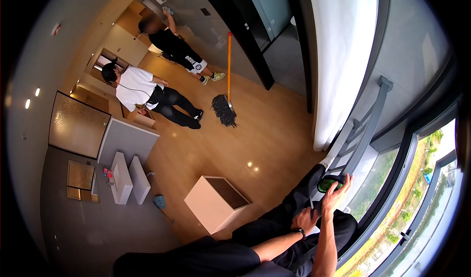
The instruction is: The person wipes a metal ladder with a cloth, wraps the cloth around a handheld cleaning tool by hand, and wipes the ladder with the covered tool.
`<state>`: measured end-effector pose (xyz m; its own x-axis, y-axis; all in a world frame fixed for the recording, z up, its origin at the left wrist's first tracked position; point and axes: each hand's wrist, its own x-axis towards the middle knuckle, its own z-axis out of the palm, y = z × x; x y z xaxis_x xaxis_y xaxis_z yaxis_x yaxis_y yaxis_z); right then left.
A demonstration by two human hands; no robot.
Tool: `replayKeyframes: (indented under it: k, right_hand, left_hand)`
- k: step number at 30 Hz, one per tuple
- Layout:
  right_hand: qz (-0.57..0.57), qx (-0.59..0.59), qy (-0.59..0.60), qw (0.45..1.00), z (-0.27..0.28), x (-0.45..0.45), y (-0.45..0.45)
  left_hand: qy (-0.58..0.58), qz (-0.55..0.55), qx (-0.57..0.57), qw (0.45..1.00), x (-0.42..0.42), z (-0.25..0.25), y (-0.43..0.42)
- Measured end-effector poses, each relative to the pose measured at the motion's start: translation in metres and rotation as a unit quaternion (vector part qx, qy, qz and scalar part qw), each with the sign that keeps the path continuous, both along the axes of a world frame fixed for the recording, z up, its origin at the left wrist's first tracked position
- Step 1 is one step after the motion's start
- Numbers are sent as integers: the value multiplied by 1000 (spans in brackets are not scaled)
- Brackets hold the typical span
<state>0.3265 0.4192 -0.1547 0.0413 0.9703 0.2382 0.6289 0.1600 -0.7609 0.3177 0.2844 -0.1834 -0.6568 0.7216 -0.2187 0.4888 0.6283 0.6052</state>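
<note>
My right hand [335,196] is raised beside the window, fingers stretched along a rounded black-and-green object [330,183] that it grips. Just below, my left hand [305,220], with a black band on its wrist, has its fingers curled against a dark part near the same object; what exactly they hold is hidden. My bent legs in black trousers [299,193] lie around both hands. A grey metal railing [368,125] runs close beyond the right hand.
A pale open box [208,206] stands on the wooden floor. Farther off are a mop [224,111] with an orange handle and two people, one in a white shirt [137,87], one wiping the wall in black [171,44]. A white curtain [338,56] and window frame [417,159] are at right.
</note>
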Motion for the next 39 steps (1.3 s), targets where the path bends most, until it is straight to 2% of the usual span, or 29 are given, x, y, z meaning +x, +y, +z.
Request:
replayKeyframes:
  k: [8, 15, 17, 18, 24, 28, 35, 37, 39]
  right_hand:
    - [1, -24, 21, 999, 2, 1, -1]
    - [-3, -17, -2, 1000, 3, 0, -1]
    - [-4, -23, -9, 1000, 1, 0, -1]
    - [-3, -27, -8, 1000, 1, 0, -3]
    - [-15, -37, -14, 999, 4, 3, -3]
    - [-13, -37, -10, 999, 1, 4, -3]
    - [-35, -72, 3, 997, 8, 2, 0]
    - [-59, -58, 6, 997, 4, 2, -1]
    - [-92, -63, 13, 994, 3, 2, 0]
  left_hand:
    - [-11, 0, -15, 1000, -3, 14, 3]
    - [1, 9, 19, 1000, 0, 5, 2]
    - [20, 13, 44, 999, 4, -15, -2]
    - [15, 8, 2, 1000, 1, 4, 1]
    - [-12, -11, -31, 999, -2, 16, 5]
    - [-18, -8, 3, 1000, -2, 10, 4]
    - [3, -47, -33, 998, -5, 8, 2]
    - [-4, -40, -10, 999, -5, 9, 2]
    - [-6, -49, -56, 997, -5, 11, -1]
